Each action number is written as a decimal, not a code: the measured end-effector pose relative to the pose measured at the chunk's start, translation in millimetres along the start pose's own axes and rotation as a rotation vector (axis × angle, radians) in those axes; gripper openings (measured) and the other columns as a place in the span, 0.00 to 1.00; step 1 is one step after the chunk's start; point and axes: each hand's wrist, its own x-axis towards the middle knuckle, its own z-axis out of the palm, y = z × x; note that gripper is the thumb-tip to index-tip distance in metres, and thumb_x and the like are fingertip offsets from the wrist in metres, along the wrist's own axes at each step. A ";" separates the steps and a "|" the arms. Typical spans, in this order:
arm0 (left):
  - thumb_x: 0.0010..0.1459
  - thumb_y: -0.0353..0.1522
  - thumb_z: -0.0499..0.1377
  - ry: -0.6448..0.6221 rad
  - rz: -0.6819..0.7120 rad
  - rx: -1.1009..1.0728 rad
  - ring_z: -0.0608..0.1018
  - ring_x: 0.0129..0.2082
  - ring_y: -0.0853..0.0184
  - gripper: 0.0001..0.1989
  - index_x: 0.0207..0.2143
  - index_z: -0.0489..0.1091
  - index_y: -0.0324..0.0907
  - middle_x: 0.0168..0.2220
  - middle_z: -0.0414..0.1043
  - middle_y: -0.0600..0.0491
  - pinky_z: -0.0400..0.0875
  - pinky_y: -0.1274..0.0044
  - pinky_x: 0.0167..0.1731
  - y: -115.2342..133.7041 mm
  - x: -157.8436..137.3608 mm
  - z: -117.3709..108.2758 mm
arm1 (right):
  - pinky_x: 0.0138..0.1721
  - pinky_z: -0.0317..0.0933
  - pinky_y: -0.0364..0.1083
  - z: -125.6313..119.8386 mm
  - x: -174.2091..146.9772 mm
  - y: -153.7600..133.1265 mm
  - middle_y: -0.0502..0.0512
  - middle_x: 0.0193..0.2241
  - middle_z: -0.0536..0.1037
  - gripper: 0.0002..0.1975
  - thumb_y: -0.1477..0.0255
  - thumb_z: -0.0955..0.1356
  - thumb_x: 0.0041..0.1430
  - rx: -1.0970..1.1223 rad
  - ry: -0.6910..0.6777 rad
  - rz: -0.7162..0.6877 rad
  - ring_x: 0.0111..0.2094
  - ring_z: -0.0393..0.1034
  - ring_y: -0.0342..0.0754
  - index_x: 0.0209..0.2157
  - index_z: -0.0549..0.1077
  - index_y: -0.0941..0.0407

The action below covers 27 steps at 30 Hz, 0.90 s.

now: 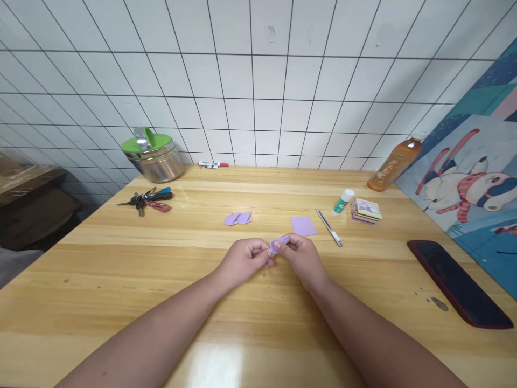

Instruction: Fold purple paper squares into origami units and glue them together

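Between both hands, just above the wooden table, is a small folded piece of purple paper (278, 246). My left hand (251, 255) pinches its left end with thumb and fingertips. My right hand (301, 257) grips the other end, thumb on top, and hides part of it. Beyond the hands lies a flat purple paper square (304, 226), close to my right fingers. Further left rest folded purple paper pieces (238, 218), side by side and touching or overlapping.
Right of the square lie a slim pen-like cutter (329, 228), a glue stick (343, 202) and a stack of coloured paper (365, 210). A drink bottle (395, 164) and a phone (458, 283) are at right. Keys (149, 200), a green-lidded pot (155, 156) and a marker (212, 165) stand further back.
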 end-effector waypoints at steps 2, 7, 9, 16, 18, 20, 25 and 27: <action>0.54 0.40 0.56 -0.035 0.013 -0.018 0.76 0.27 0.68 0.14 0.29 0.71 0.38 0.28 0.76 0.49 0.71 0.77 0.31 -0.9 0.4 -1.0 | 0.35 0.63 0.45 -1.1 1.7 0.3 0.53 0.25 0.77 0.10 0.64 0.70 0.48 -0.040 0.003 -0.028 0.30 0.70 0.46 0.26 0.74 0.58; 0.56 0.40 0.54 -0.068 0.074 0.055 0.76 0.31 0.67 0.15 0.30 0.73 0.38 0.30 0.76 0.50 0.69 0.78 0.33 -2.0 -0.3 -1.0 | 0.35 0.63 0.45 -2.0 2.9 -0.8 0.53 0.25 0.77 0.11 0.63 0.70 0.47 -0.083 -0.004 -0.010 0.30 0.70 0.47 0.25 0.74 0.58; 0.55 0.39 0.55 -0.056 0.093 0.055 0.76 0.30 0.67 0.14 0.28 0.73 0.39 0.29 0.76 0.51 0.68 0.78 0.32 -0.4 -1.0 -0.1 | 0.35 0.64 0.46 -1.0 1.1 -2.0 0.53 0.25 0.77 0.12 0.62 0.71 0.46 -0.036 -0.002 0.008 0.31 0.71 0.47 0.24 0.74 0.58; 0.53 0.39 0.57 -0.018 0.093 -0.029 0.76 0.28 0.67 0.13 0.25 0.73 0.38 0.25 0.75 0.51 0.68 0.78 0.31 0.1 -1.2 -5.3 | 0.33 0.66 0.45 -2.5 -5.3 -11.6 0.51 0.27 0.75 0.16 0.59 0.71 0.46 0.191 -0.026 0.101 0.29 0.69 0.45 0.32 0.75 0.56; 0.52 0.39 0.58 -0.043 0.078 -0.054 0.76 0.28 0.67 0.12 0.25 0.73 0.38 0.26 0.76 0.50 0.68 0.77 0.33 -0.2 -1.7 -6.6 | 0.34 0.66 0.45 -6.1 -4.3 -13.2 0.50 0.24 0.74 0.15 0.59 0.71 0.45 0.181 0.017 0.100 0.28 0.68 0.44 0.28 0.75 0.57; 0.52 0.38 0.58 -0.078 0.077 -0.072 0.76 0.28 0.67 0.12 0.25 0.73 0.38 0.26 0.76 0.49 0.68 0.77 0.33 1.2 -2.5 -7.0 | 0.32 0.64 0.44 -9.2 -2.9 -13.9 0.50 0.22 0.73 0.14 0.61 0.72 0.44 0.126 0.051 0.082 0.26 0.66 0.43 0.24 0.74 0.58; 0.54 0.36 0.57 -0.167 0.101 -0.062 0.76 0.27 0.67 0.12 0.24 0.73 0.38 0.25 0.76 0.50 0.68 0.77 0.32 6.2 -3.0 -7.7 | 0.28 0.60 0.41 -9.9 -2.1 -14.8 0.48 0.17 0.70 0.13 0.63 0.71 0.46 0.045 0.105 0.016 0.22 0.63 0.41 0.18 0.70 0.58; 0.54 0.36 0.57 -0.145 0.118 -0.051 0.76 0.28 0.67 0.12 0.24 0.74 0.38 0.25 0.76 0.50 0.68 0.78 0.32 5.4 -2.4 -7.7 | 0.29 0.62 0.42 -8.7 -2.3 -14.7 0.48 0.19 0.70 0.13 0.62 0.71 0.45 0.106 0.087 0.054 0.23 0.63 0.41 0.20 0.71 0.58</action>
